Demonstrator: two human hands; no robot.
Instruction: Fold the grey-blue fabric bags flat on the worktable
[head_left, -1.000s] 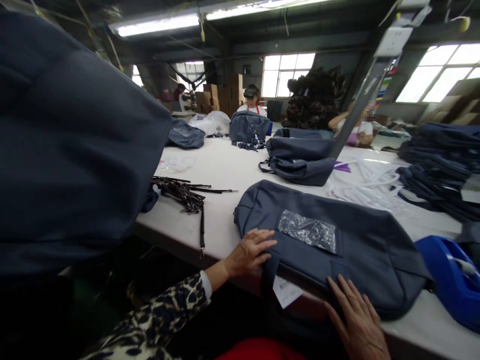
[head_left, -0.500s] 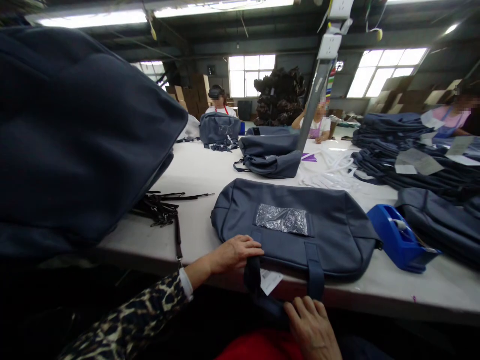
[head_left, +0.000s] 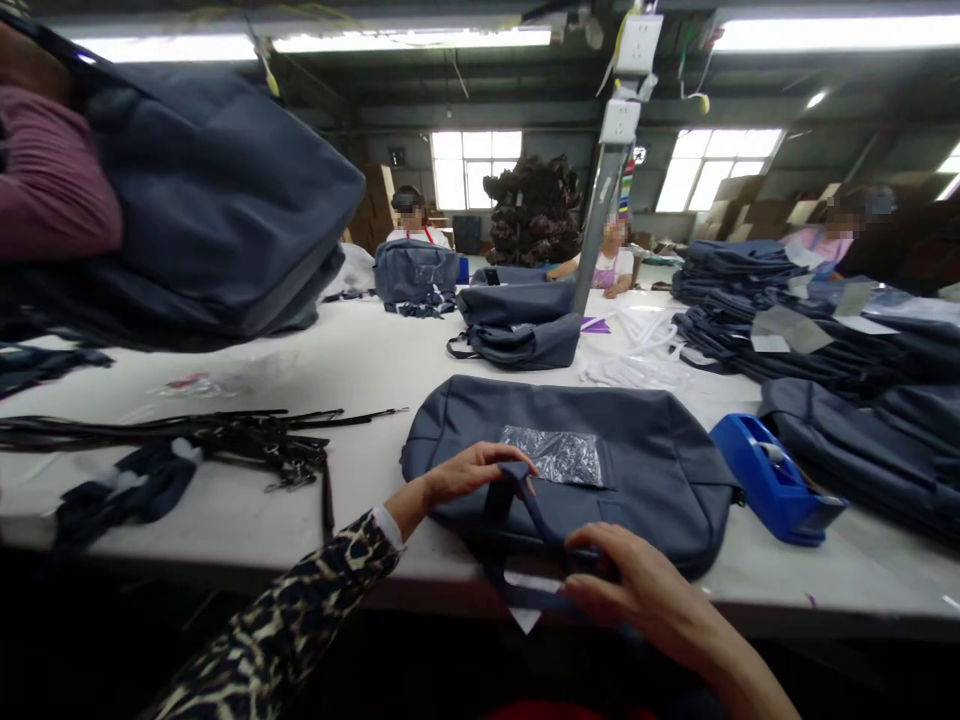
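Note:
A flat grey-blue bag (head_left: 645,450) lies on the white table (head_left: 375,360) in front of me, with a clear plastic patch (head_left: 553,453) on its top. My left hand (head_left: 465,474) pinches the left end of the bag's carry handle (head_left: 534,510) and lifts it off the bag. My right hand (head_left: 637,590) grips the same handle lower down, at the near edge of the table. A white tag (head_left: 525,617) hangs below the handle.
A blue tape dispenser (head_left: 772,480) stands right of the bag. Black straps (head_left: 225,435) lie to the left, stacked bags (head_left: 825,330) at the right, another bag (head_left: 517,325) and a metal post (head_left: 600,215) behind. A large bag (head_left: 217,210) looms upper left. People work at the far side.
Both hands went from resting flat on the bag to gripping its handle and lifting it up onto the bag. The camera view swung left and back.

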